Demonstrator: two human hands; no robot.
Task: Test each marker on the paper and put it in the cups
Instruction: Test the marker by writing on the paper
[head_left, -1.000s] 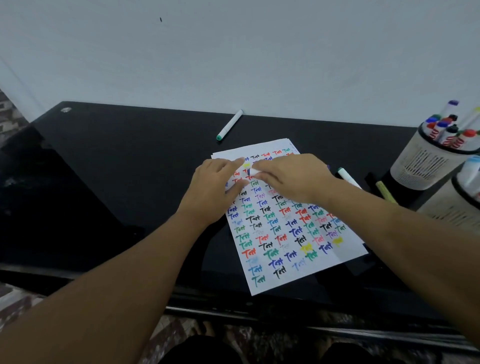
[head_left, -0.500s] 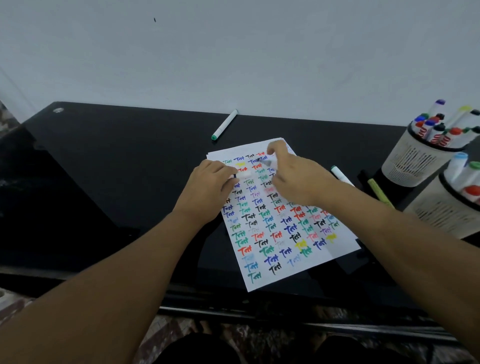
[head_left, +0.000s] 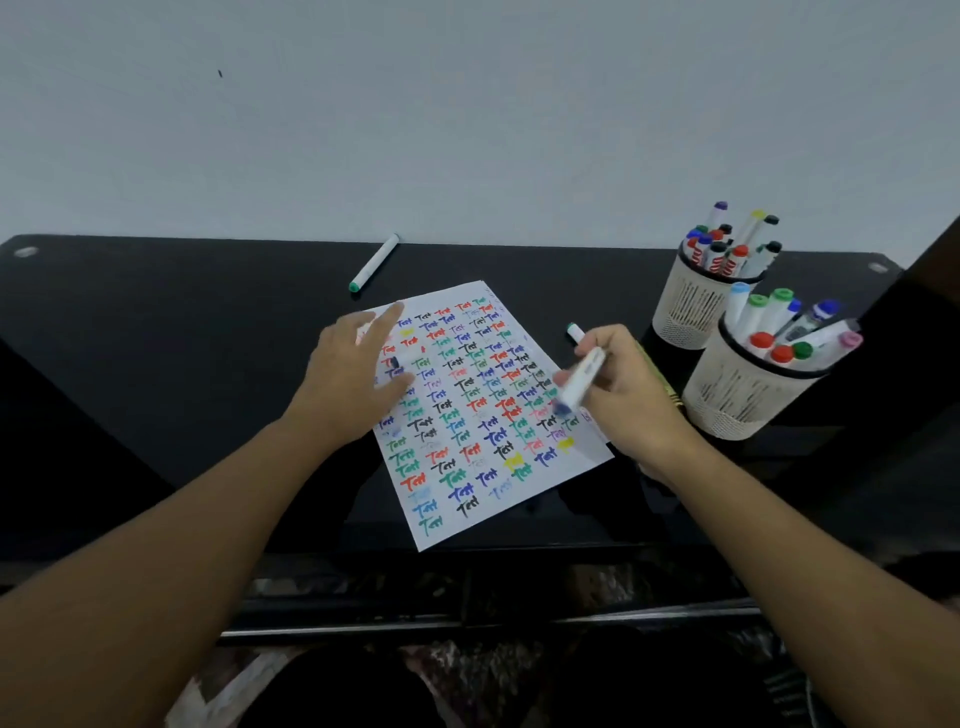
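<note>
- Viewing from the head camera: the right hand (head_left: 631, 395) grasps a blue marker (head_left: 581, 382) in curled fingers, above the right edge of the paper (head_left: 498, 415).
- Marker's long axis runs from upper right, at the fingers, to lower left; its blue end points down at the sheet's right margin, close to it. Whether that end is capped cannot be told.
- Left hand (head_left: 358, 384) lies released, fingers straight and spread, pressing flat on the upper left part of the paper, holding the sheet to the worktop (head_left: 156, 338).
- Paper is nearly covered with rows of coloured test marks.
- Two cups (head_left: 737, 395) stand just right of the right hand, both holding markers upright; the nearer cup is nearest the held marker, the far cup (head_left: 685, 306) behind it.
- Right hand is plainly the nearer one to both cups; the left is well apart from them.
- Judgement: the coming move turns on a short travel rightward and upward to the nearer cup, if the test stroke is done.
- Loose green marker (head_left: 375, 262) lies on the worktop beyond the paper, untested by appearance; another green-tipped marker (head_left: 574, 331) shows just behind the right hand.
</note>
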